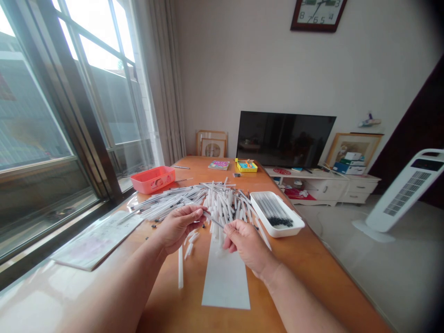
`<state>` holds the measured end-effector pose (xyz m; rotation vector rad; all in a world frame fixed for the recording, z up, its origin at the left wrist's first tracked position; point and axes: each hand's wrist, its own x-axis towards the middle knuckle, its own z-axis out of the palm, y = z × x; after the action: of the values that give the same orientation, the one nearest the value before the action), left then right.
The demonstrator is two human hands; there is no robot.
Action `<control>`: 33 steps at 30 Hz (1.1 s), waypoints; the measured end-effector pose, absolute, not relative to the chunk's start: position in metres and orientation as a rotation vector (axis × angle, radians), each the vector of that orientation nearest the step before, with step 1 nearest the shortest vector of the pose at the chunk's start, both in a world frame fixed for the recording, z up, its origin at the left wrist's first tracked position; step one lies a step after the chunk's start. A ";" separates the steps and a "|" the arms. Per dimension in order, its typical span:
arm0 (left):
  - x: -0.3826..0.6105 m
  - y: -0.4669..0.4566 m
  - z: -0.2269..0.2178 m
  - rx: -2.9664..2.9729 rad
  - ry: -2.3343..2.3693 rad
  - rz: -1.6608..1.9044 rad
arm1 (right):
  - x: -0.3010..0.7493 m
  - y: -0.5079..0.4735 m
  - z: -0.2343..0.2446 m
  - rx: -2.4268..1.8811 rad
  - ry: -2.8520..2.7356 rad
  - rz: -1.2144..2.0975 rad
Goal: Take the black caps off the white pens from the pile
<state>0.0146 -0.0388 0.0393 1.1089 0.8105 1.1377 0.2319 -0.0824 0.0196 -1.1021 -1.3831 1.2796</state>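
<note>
My left hand point(182, 225) pinches one end of a slim, greyish pen point(213, 219), thumb against fingers. At its other end, my right hand point(243, 240) grips it in the same way, so the pen slants between both hands. Behind them spreads a big heap of translucent white pen tubes point(222, 201). To its left lie thin, dark-tipped pen pieces point(173, 200). A white tray point(294, 227) right of the heap holds a row of clear pens with black ends point(275, 210). Beneath my right hand, a white paper strip point(225, 286) lies on the table.
A red plastic basket point(152, 180) stands at the left edge, near a flat booklet point(99, 243). Short white caps point(190, 243) and a single tube point(181, 268) lie closer in. At the far end are a yellow box point(247, 166) and a colourful book point(218, 165).
</note>
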 end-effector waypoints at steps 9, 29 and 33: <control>0.015 -0.039 0.037 1.102 0.788 1.139 | 0.231 -0.085 0.022 -1.017 -1.347 1.412; 0.019 -0.046 0.044 1.225 0.818 1.111 | 0.230 -0.087 0.024 -0.974 -1.396 1.632; 0.022 -0.045 0.040 1.333 0.868 1.064 | 0.229 -0.085 0.023 -1.052 -1.425 1.534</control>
<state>0.0219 -0.0451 0.0399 1.3328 0.8682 1.0640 0.2292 -0.0852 0.0229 -1.0518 -1.4249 1.5340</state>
